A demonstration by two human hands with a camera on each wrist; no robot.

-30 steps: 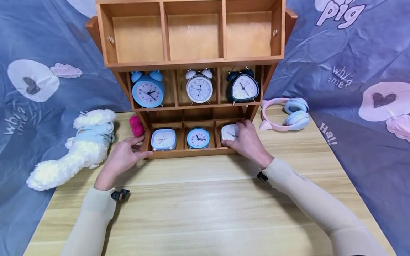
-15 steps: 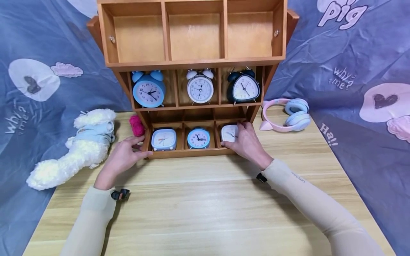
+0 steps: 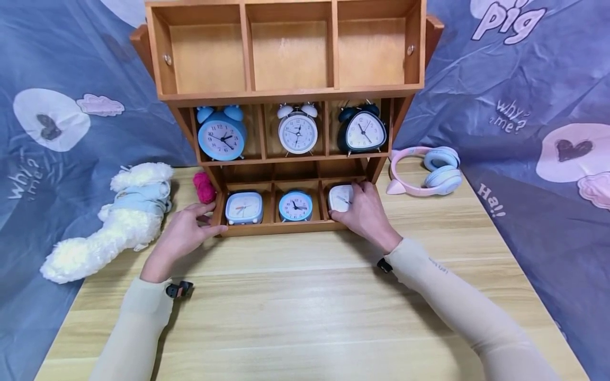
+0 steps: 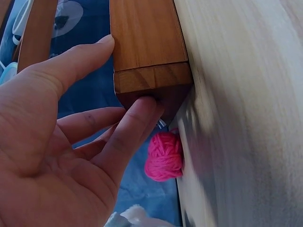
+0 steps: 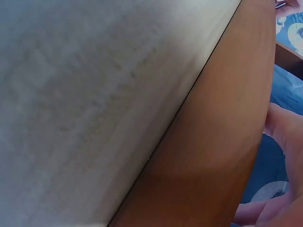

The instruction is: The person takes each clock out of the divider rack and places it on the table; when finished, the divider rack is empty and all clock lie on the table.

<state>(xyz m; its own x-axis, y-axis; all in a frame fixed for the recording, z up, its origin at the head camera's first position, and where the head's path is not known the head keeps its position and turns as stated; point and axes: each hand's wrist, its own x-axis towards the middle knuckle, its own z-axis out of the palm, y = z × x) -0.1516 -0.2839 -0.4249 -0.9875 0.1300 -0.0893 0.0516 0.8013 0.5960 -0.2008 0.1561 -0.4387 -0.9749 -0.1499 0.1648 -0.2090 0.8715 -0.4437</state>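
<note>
A three-tier wooden shelf stands on the table, and my left hand grips its bottom left corner. In the left wrist view the thumb lies at the board's upper edge, with the fingertips against its end face. My right hand holds a white clock in the bottom right compartment, thumb at its lower left and fingers over its right side, hiding part of the dial. A squarish light-blue clock and a round blue alarm clock sit in the other two bottom compartments.
The middle tier holds a blue twin-bell alarm clock, a white one and a dark triangular one. Pink yarn and a fluffy white plush lie left of the shelf. Cat-ear headphones lie to the right.
My right wrist and forearm have shifted slightly left, while the fingers stay at the white clock. The left hand keeps its grip on the shelf corner.
</note>
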